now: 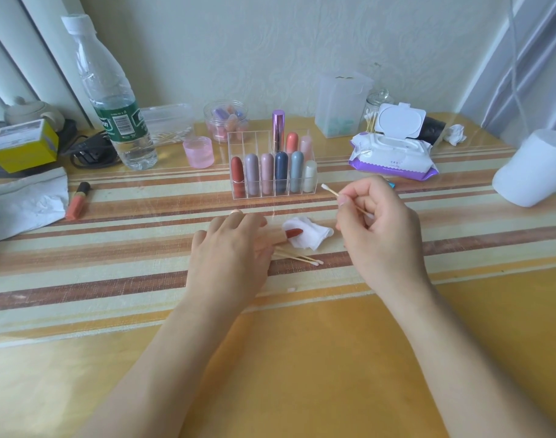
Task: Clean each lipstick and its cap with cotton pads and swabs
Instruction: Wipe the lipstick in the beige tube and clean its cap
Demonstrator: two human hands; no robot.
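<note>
A glossy clear film covers the woven, striped tablecloth (112, 257), the lipstick organiser (272, 162) is clear hard plastic holding matt pastel tubes (one tall tube (278, 129) shines like metal), the cotton pad (308, 237) looks soft and fibrous, and the swab (346, 200) has a wooden stick.

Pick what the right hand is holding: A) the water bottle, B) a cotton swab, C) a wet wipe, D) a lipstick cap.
B: the right hand pinches a cotton swab by its wooden stick, one white tip pointing toward the lipstick rack.
</note>
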